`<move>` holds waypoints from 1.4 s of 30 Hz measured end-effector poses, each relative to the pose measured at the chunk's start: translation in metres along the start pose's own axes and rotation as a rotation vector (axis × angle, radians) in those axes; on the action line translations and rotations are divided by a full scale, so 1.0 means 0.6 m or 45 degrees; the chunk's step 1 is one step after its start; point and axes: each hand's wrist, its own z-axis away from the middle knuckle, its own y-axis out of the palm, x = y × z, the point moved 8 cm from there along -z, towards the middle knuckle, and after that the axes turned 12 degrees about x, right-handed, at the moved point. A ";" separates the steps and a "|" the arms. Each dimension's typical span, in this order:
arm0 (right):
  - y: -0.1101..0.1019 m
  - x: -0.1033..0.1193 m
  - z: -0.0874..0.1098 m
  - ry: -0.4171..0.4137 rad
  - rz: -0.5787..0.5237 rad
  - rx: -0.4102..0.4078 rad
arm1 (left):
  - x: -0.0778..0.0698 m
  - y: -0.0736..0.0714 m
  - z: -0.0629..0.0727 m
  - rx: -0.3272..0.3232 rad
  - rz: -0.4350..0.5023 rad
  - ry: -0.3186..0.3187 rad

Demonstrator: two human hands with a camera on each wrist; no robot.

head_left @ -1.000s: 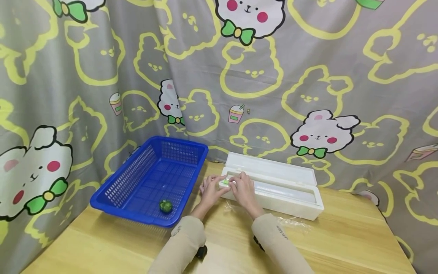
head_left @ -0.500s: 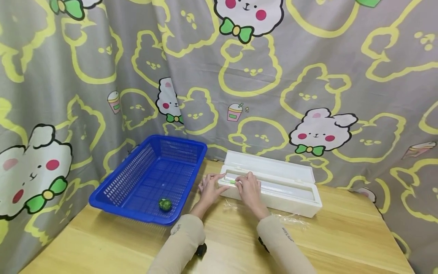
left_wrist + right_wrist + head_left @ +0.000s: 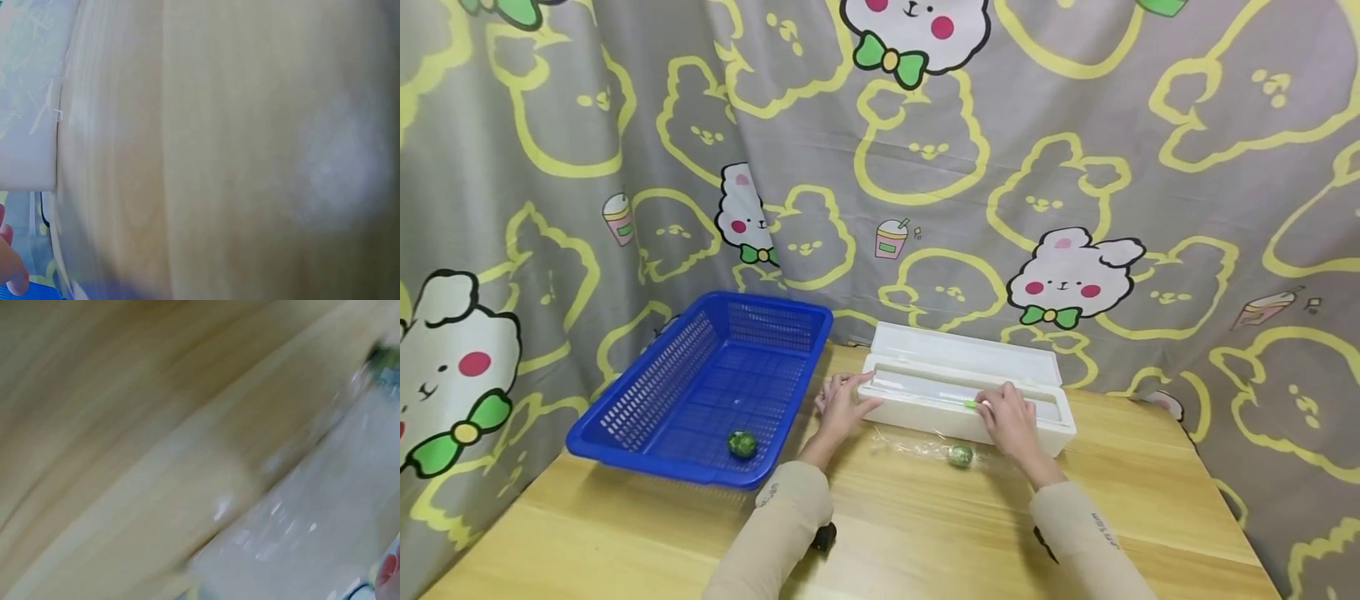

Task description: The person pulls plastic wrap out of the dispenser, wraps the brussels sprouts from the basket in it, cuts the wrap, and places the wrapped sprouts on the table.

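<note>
A long white cling film dispenser (image 3: 962,421) lies on the table, its lid raised behind, with clear film across its top. My left hand (image 3: 838,410) holds its left end, with thumb and index finger at the front corner. Farther right along the dispenser, my right hand (image 3: 1011,419) pinches a small slide cutter whose green end (image 3: 972,404) shows. A round green vegetable (image 3: 960,456) sits in front, by loose clear film (image 3: 910,446). The left wrist view shows only some fingers (image 3: 11,269); the right wrist view is blurred, with a fingertip (image 3: 387,569) at its edge.
To the left stands a blue plastic basket (image 3: 700,473) with another round green vegetable (image 3: 742,444) inside. A patterned curtain (image 3: 820,142) hangs right behind the wooden table (image 3: 917,533).
My right hand has slid the cutter to the right along the dispenser, uncovering the vegetable in front. My left hand stays at the left end. The head view has shifted slightly right.
</note>
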 end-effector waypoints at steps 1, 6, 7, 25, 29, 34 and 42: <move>-0.005 -0.010 0.004 0.001 0.017 0.008 | 0.000 -0.002 0.001 -0.002 0.000 0.001; -0.029 -0.058 0.028 0.035 0.085 0.001 | 0.007 -0.007 0.004 -0.003 0.003 -0.018; -0.033 -0.065 0.032 0.042 0.089 0.001 | 0.008 -0.008 0.004 -0.009 0.003 -0.023; -0.078 -0.144 0.087 0.165 0.119 0.069 | 0.006 -0.011 0.005 0.002 -0.017 -0.040; -0.081 -0.147 0.089 0.177 0.115 0.089 | 0.003 -0.012 0.004 0.026 -0.032 -0.042; -0.084 -0.151 0.092 0.183 0.123 0.078 | -0.002 -0.009 0.002 0.033 -0.057 -0.059; -0.091 -0.154 0.098 0.177 0.109 0.022 | -0.011 -0.010 0.003 0.016 -0.092 -0.084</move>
